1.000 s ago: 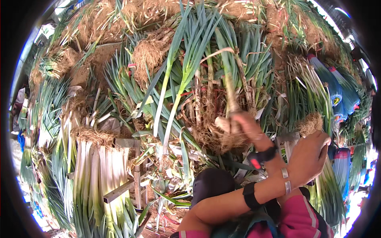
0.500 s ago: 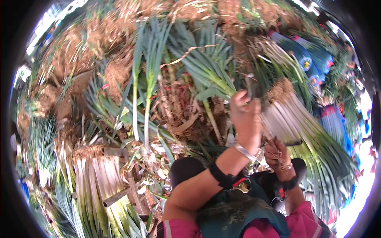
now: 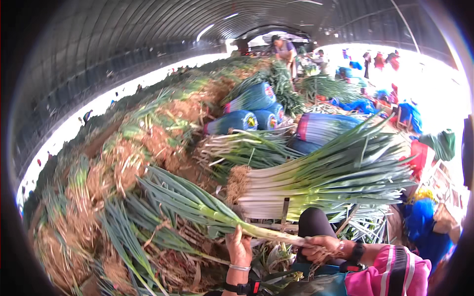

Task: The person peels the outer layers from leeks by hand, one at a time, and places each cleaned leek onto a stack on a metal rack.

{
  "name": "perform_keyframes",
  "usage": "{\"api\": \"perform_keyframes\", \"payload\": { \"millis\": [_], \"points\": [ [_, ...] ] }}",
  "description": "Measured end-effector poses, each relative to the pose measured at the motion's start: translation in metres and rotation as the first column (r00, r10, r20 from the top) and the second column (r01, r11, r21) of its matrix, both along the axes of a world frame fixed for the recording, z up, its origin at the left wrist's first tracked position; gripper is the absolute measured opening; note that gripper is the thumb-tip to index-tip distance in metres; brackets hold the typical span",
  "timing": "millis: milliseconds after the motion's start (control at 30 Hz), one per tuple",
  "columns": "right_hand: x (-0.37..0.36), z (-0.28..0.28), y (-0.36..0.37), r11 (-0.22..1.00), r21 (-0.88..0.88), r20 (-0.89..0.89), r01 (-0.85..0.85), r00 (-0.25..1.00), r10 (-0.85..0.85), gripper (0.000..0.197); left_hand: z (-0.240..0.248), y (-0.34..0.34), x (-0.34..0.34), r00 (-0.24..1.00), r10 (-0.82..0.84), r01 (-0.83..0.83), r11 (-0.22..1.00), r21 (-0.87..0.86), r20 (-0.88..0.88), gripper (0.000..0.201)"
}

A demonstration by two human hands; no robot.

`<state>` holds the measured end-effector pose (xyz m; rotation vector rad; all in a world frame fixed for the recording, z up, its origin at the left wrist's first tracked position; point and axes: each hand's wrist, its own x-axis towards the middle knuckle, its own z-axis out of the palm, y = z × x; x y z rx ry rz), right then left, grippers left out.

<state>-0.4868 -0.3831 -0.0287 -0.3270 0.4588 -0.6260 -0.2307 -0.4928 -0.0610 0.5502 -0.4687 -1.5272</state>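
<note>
A long leek [image 3: 269, 233] lies across in front of me, its green leaves fanning to the upper left. My right hand [image 3: 321, 248] is closed around its root end, with thin brown roots hanging below the fingers. Partway along the stalk, where the white turns green, my left hand [image 3: 239, 250] grips it from beneath, fingers partly hidden behind it. Just beyond both hands rests a big stack of leeks [image 3: 276, 190], white stalks and roots to the left, green tops to the right.
Loose leeks [image 3: 131, 246] and soil-covered roots lie at the left, beside a long heap of leeks [image 3: 143, 153]. Blue-wrapped bundles [image 3: 232, 122] sit farther off. Another person [image 3: 285, 53] stands at the back. Blue sacking [image 3: 424, 222] lies at the right.
My view has swung up and to the right, bringing the tunnel roof and far people into sight. The leek now stretches sideways between my hands, which appear lower in the picture.
</note>
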Motion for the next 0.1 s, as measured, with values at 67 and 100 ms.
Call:
{"api": "perform_keyframes", "payload": {
  "millis": [67,100],
  "points": [
    [0.012,-0.022,-0.011,1.000,0.007,-0.125,-0.006,0.992,0.006,0.036,-0.002,-0.006,-0.002,0.998,0.035,-0.036,0.999,0.031,0.060,0.037],
    [0.022,-0.032,-0.020,0.999,-0.041,-0.191,-0.035,0.981,0.027,0.048,0.002,-0.010,-0.004,0.997,0.025,-0.026,0.999,0.020,0.071,0.037]
  ]
}}
